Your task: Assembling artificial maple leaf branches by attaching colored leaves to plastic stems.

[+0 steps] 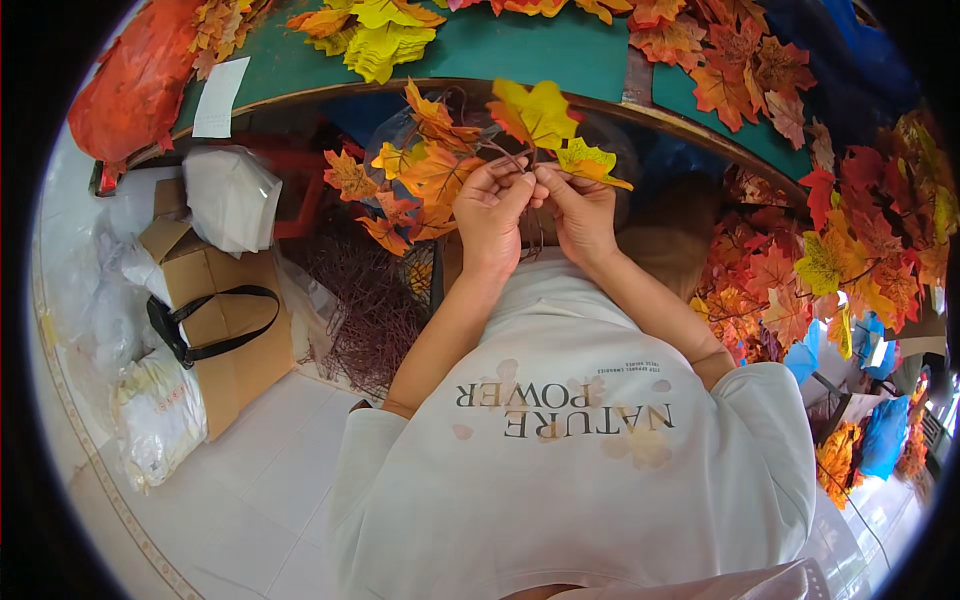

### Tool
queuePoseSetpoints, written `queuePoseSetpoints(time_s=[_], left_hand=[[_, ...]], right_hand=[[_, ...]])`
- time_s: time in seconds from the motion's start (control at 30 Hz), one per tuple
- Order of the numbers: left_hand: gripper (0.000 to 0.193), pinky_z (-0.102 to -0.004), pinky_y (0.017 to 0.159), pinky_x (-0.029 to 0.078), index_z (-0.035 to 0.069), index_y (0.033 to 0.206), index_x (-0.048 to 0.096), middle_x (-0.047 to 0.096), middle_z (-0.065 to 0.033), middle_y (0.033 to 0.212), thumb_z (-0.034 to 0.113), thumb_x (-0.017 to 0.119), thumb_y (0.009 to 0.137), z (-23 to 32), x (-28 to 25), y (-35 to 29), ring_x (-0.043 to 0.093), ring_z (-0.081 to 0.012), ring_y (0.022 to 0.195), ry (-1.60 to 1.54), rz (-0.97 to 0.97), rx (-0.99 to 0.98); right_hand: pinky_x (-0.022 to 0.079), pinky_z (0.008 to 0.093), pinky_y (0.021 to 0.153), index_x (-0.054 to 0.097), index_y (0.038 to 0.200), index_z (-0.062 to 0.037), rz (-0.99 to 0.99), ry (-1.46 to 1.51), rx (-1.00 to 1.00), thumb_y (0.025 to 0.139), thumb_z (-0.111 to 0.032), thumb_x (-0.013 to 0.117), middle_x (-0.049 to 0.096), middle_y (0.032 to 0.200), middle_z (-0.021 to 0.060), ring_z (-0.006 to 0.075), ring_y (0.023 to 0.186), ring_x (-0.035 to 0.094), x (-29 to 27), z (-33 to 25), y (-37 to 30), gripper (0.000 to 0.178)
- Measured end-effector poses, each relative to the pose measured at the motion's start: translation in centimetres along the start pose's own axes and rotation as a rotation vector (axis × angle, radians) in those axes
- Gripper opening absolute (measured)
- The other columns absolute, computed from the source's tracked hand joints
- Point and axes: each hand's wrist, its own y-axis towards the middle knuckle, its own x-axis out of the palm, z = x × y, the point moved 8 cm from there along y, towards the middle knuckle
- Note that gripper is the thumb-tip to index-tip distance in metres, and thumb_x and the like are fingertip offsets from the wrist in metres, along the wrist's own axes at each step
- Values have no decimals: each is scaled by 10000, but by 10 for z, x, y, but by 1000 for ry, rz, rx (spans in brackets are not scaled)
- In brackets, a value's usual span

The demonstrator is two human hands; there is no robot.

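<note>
My left hand [490, 212] and my right hand [580, 213] meet just in front of the table edge, fingertips almost touching. Both are closed in a pinch on the thin brown stems of an artificial maple branch [440, 176]. Its orange leaves spread out to the left of my left hand. A yellow leaf with an orange base [540, 115] stands above my fingertips, and a yellow-green leaf [590, 160] reaches over my right hand. The exact spot where the stems join is hidden by my fingers.
Ahead runs a green-topped table [500, 50] bearing a stack of yellow leaves [380, 50] and orange leaves [735, 70]. At left stand a cardboard box [240, 330] with a black strap and a heap of bare brown stems [355, 290]. Leafy branches [850, 250] crowd the right.
</note>
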Motion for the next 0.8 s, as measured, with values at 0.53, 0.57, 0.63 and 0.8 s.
queuePoseSetpoints(time_s=[0.53,0.57,0.63,0.8], left_hand=[[168,-204,528,477,-45,928,573,617,-81,782,-77,619,771,-6,-6,5,606,-123,612,104,21,-44],[168,-204,530,480,-45,928,573,618,-81,786,-77,621,771,-7,-6,5,608,-124,614,109,16,-44],[168,-205,532,483,-43,929,574,618,-81,791,-77,622,772,-7,-5,5,608,-124,615,110,12,-46],[167,-209,536,489,-41,932,575,620,-80,804,-77,623,776,-7,-4,6,611,-127,619,118,-3,-43]], right_hand=[[524,260,620,606,925,28,-78,194,230,893,-129,578,624,787,69,126,650,588,-3,21,5,163],[524,261,619,602,933,30,-65,192,216,892,-125,578,624,793,70,125,650,587,-5,20,6,162],[523,263,614,600,936,32,-65,190,205,892,-125,580,623,796,71,126,650,585,-5,20,6,164],[516,269,601,598,940,37,-56,177,188,890,-124,582,620,797,75,127,647,578,-3,15,6,170]])
